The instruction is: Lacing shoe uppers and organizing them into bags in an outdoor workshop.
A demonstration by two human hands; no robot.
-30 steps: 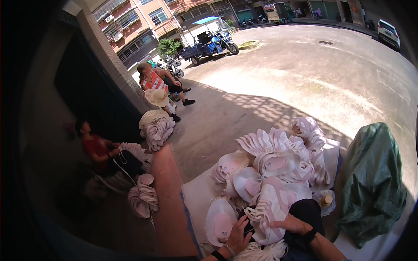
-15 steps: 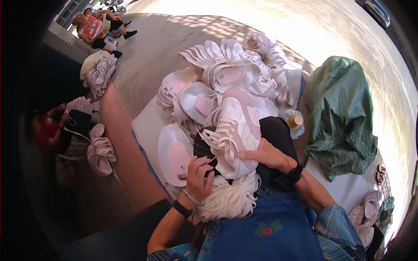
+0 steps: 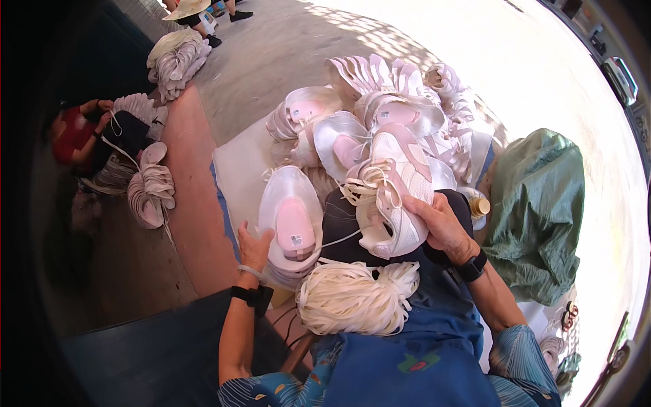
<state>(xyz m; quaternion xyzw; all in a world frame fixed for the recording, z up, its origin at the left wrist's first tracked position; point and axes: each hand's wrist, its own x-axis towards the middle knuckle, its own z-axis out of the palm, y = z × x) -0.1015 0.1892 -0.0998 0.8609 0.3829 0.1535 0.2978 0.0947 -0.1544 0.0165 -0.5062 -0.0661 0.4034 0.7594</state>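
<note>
Left hand (image 3: pixel 254 249) has swung out away from the sneaker (image 3: pixel 399 180) since half a second ago; fingers look partly spread, but can't tell if they're pinching the lace (image 3: pixel 367 186). Right hand (image 3: pixel 442 225) has the sneaker by its side, just beyond the cream lace bundle (image 3: pixel 359 298). Looks partway laced to me, loops slack, nothing tied. It's off-white with dusty-pink panels. Nested sneakers (image 3: pixel 400 112) pile up farther beyond the bundle.
</note>
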